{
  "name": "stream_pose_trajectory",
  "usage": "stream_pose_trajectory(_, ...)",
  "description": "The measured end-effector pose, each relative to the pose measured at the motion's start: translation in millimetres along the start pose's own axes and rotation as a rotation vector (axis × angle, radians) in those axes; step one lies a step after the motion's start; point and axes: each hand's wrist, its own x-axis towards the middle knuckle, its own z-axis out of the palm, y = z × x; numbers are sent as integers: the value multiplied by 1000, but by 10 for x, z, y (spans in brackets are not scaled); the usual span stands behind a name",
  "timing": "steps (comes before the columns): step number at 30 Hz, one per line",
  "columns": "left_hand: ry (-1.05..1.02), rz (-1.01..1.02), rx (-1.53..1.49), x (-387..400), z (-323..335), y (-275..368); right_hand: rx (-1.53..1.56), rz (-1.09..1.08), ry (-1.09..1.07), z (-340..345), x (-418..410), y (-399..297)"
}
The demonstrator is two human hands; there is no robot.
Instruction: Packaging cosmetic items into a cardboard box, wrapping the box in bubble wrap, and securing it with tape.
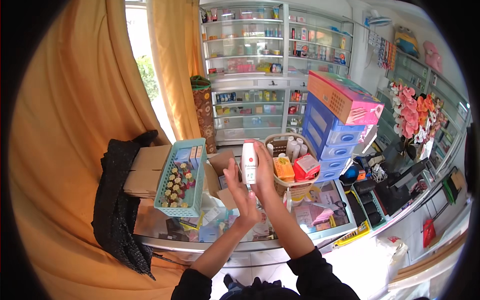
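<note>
My right hand (pixel 264 168) grips a white bottle (pixel 249 163) with a red mark and small print, upright above the glass counter (pixel 180 244). My left hand (pixel 240 195) is beside the bottle's lower left, fingers apart and raised; whether it touches the bottle I cannot tell. Behind my hands is an opened cardboard box (pixel 218 168). Right of them stands a beige woven-pattern basket (pixel 278 184) with white bottles (pixel 292 147), an orange box (pixel 284 167) and a red pack (pixel 306 167). On the left lies a green plastic basket (pixel 200 187) with small flower-topped bottles (pixel 173 187) and boxes.
Stacked cardboard (pixel 144 170) and black textured material (pixel 116 202) lie at the left by an orange curtain (pixel 75 150). A blue drawer unit (pixel 339 150) bears a pink box (pixel 347 99). Scissors (pixel 337 206) lie on the counter's right. Glass shelves (pixel 245 56) stand behind.
</note>
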Motion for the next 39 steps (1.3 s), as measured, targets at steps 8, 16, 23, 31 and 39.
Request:
stream_pose_trajectory(8, 24, -13, -40, -70, 35, -30, 140, -1, -77, -104, 88, 196)
stream_pose_trajectory(16, 34, -59, -35, -94, 78, -28, 80, -21, -65, -159, 89, 127)
stream_pose_trajectory(23, 155, 176, 275, 96, -287, 13, -129, -179, -65, -54, 42, 88)
stream_pose_trajectory(31, -251, -519, 313, 897, -926, -65, -488, -492, -198, -110, 167, 171)
stream_pose_trajectory(39, -577, -582, 363, 744, -945, -350, -814, -390, -302, -252, 162, 27)
